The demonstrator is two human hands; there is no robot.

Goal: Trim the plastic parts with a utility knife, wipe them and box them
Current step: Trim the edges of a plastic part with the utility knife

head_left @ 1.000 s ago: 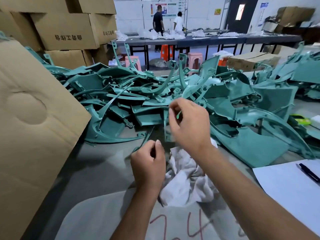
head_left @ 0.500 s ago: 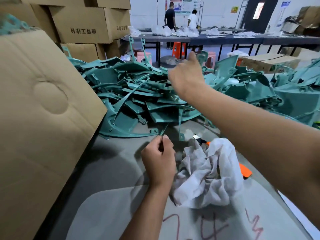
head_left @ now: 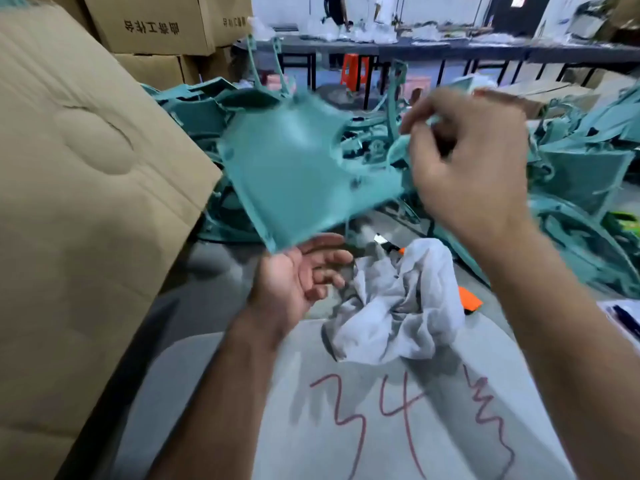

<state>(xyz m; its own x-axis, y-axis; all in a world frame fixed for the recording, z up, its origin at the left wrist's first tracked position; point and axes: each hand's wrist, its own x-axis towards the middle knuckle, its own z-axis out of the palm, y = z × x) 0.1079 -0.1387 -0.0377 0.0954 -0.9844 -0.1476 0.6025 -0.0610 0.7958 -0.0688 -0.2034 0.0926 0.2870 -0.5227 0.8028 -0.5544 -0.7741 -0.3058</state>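
Right hand (head_left: 464, 161) grips teal panel (head_left: 294, 168) — left hand (head_left: 298, 282) open under its edge.

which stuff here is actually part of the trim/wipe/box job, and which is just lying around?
In the job:
teal plastic part, gripped by right hand, left hand open beneath
pile of teal parts
white rag
utility knife, part hidden by rag
cardboard box flap

Lying about:
stacked cartons
orange stool

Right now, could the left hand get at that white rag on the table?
Probably yes. The left hand is open, palm up, holding nothing, right beside the white rag, with bare table between. The teal part hangs above it.
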